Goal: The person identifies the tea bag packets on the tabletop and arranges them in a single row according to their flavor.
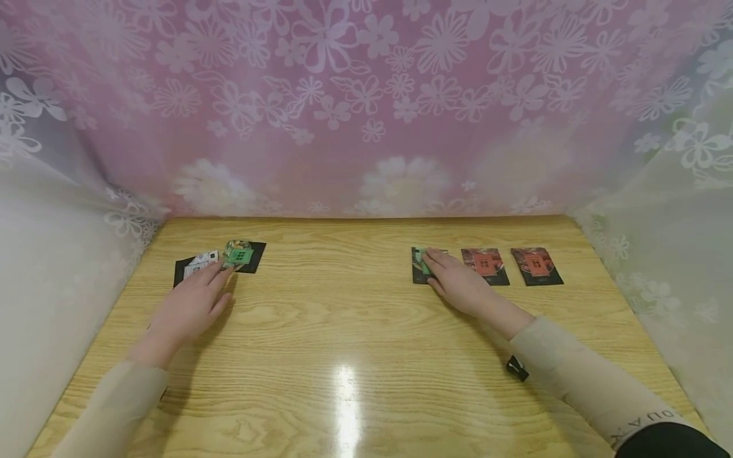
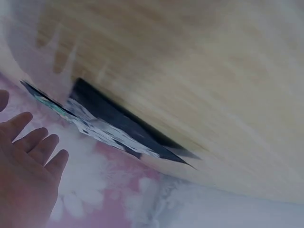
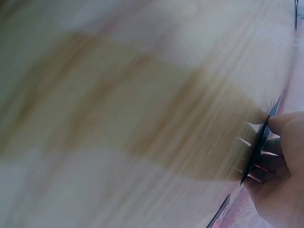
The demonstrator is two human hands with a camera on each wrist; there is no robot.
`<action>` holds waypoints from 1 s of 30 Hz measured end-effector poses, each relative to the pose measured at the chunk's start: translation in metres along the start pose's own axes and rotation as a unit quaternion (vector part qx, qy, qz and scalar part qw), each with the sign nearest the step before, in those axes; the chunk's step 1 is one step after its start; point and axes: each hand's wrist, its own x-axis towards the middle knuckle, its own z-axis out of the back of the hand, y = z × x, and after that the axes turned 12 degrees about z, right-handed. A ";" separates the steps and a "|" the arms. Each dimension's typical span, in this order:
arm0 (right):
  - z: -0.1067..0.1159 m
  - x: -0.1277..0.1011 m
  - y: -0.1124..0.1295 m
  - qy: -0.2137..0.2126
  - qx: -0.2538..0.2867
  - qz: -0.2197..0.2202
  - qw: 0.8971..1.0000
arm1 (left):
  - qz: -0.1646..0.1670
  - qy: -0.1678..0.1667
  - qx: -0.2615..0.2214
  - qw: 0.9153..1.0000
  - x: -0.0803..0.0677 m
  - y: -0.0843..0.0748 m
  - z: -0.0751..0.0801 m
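1. While both forearms stretch over the wooden table (image 1: 355, 318) in the head view, the left hand (image 1: 191, 304) lies flat, fingers straight and together, fingertips touching a pile of sachets (image 1: 220, 257) at the far left. The right hand (image 1: 455, 280) covers a green sachet (image 1: 420, 261) with its fingers laid on it; two red sachets (image 1: 509, 264) lie just beside it to the right.
2. In the left wrist view, the left hand's fingers (image 2: 33, 142) are straight and slightly spread, near the dark pile's edge (image 2: 118, 128).
3. In the right wrist view, which is blurred, the right hand (image 3: 275, 166) pinches a dark sachet's edge (image 3: 259, 147) on the table.
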 end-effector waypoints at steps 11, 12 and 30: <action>0.001 0.000 0.001 0.000 -0.002 -0.002 1.000 | 0.009 0.009 0.011 1.000 0.038 -0.013 -0.002; 0.000 0.000 0.001 -0.001 -0.001 -0.003 1.000 | 0.010 0.008 0.015 1.000 0.042 -0.013 -0.003; 0.002 -0.002 0.002 -0.012 0.003 0.002 1.000 | 0.029 0.050 0.053 0.997 0.082 -0.020 -0.018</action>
